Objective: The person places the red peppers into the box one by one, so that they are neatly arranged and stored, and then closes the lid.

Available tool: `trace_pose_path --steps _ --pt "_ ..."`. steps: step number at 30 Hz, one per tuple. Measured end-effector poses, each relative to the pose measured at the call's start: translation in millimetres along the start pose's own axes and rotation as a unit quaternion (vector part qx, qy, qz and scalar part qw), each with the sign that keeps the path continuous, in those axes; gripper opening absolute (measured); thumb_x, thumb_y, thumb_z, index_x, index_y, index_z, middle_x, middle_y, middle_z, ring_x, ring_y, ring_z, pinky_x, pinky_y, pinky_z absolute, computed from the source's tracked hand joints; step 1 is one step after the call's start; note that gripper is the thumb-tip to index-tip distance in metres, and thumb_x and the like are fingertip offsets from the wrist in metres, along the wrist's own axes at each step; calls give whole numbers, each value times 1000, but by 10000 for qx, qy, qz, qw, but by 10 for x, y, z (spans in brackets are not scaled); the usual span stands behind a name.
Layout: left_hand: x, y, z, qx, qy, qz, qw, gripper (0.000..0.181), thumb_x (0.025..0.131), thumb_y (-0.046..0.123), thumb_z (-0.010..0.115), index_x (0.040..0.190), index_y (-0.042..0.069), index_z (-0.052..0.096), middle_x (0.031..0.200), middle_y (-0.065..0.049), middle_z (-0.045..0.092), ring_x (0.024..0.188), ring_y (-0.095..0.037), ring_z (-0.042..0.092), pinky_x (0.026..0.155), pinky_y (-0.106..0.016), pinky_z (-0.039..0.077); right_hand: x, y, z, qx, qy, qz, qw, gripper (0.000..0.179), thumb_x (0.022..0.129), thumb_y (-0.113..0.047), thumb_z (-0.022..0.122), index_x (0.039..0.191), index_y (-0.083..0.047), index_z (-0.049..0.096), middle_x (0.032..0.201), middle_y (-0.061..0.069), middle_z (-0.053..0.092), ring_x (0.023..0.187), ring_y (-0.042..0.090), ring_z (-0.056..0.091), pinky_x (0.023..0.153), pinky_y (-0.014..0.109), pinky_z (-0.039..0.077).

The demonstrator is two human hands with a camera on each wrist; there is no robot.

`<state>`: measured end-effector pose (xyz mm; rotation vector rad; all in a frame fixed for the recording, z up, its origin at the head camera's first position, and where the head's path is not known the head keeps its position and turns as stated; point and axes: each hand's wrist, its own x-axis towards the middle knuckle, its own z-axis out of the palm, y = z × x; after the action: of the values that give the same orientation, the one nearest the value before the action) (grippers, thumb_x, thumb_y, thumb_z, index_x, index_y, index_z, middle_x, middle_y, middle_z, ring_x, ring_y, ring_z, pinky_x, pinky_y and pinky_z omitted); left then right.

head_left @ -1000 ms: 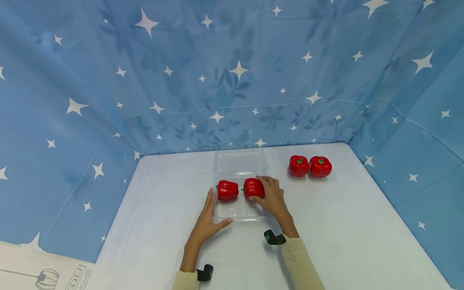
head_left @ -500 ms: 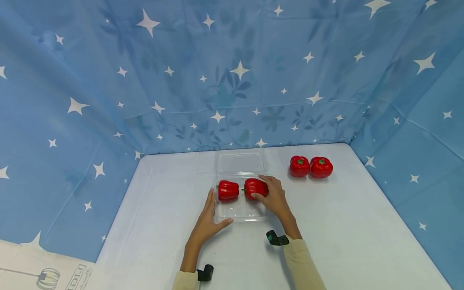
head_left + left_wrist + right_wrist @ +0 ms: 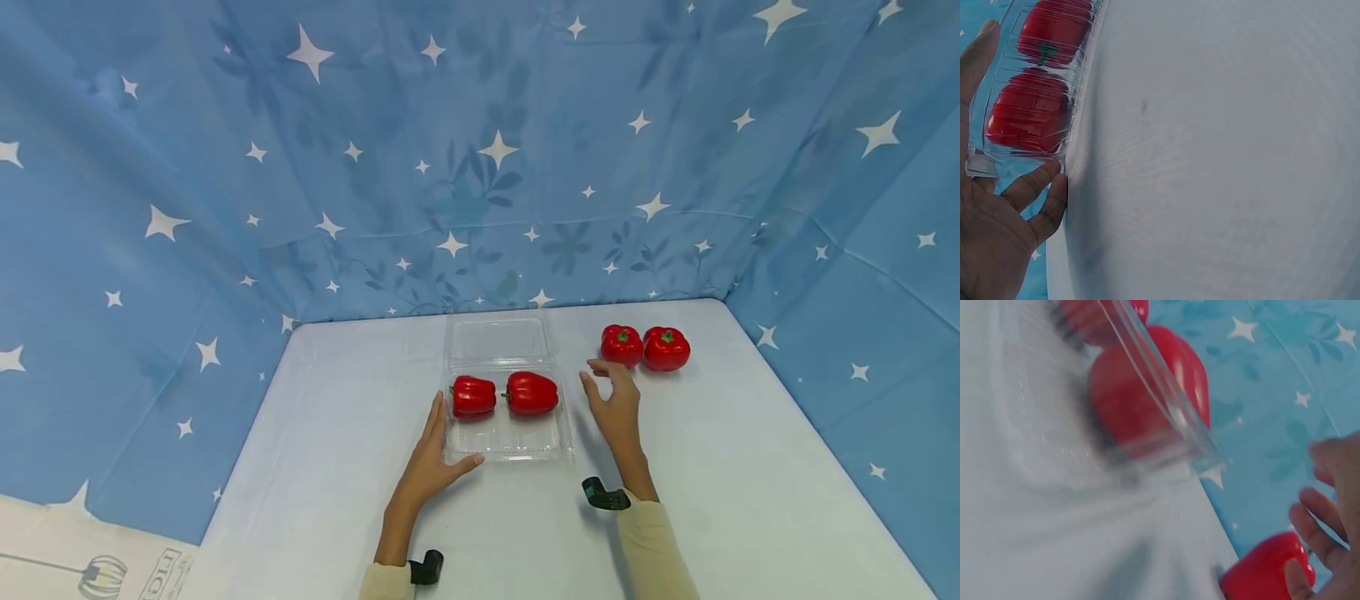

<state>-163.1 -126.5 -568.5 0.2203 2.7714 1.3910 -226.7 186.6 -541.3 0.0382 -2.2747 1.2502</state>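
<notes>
Right fingers [image 3: 613,368] moved off pepper [image 3: 532,393], apart, right of it; left fingers [image 3: 432,422] spread beside clear tray [image 3: 498,436].

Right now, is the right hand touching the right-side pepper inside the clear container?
Apart. The head view shows a gap between the right hand and that red pepper, with the edge of the clear container between them.

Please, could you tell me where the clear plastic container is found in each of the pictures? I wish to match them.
Head: the container is just below the centre, between the left hand and the right hand.
Left wrist: the container is at the top left, cut off by the top edge.
Right wrist: the container is at the upper left, partly blurred.
Shared landmark: the two red peppers inside it.
</notes>
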Motion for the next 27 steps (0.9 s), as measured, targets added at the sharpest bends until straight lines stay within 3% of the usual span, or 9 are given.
trace_pose_path --steps 5,9,12,16,21,27 --pt "4 -13 27 64 -2 -7 10000 115 74 59 75 158 27 4 165 11 3 152 -27 17 112 -57 33 24 131 -160 -190 811 409 9957 33 89 -7 68 120 2 60 117 19 60 110 32 56 95 51 49" --pt "5 -18 36 104 18 -18 9999 115 73 60 75 158 28 4 165 10 4 151 -28 18 111 -59 35 45 248 -255 -490 981 1230 9863 49 89 -7 67 134 -2 49 132 21 46 124 32 46 101 53 48" --pt "8 -18 35 108 25 -4 9999 116 73 61 75 158 28 4 165 10 4 151 -28 18 110 -58 36 87 324 -323 -678 807 1859 9769 65 91 -10 64 149 -10 34 145 22 30 135 33 33 106 57 44" --pt "9 -22 32 74 31 11 10000 115 74 58 76 158 27 4 165 10 4 152 -28 18 111 -57 35 155 397 -414 -967 350 2311 9675 79 94 -15 60 158 -16 13 156 25 10 141 41 24 105 64 41" --pt "5 -31 30 76 53 58 9999 114 75 54 77 158 26 5 165 9 4 151 -28 19 110 -56 36 237 475 -493 -1266 -47 2368 9633 86 93 -14 60 159 -23 6 159 26 -1 143 48 19 103 67 39" --pt "7 -29 20 134 78 45 9999 114 74 56 76 158 25 6 165 10 4 152 -26 17 112 -58 34 351 546 -500 -1386 -368 2377 9607 90 92 -11 62 159 -24 4 160 27 -4 145 52 13 103 68 37"
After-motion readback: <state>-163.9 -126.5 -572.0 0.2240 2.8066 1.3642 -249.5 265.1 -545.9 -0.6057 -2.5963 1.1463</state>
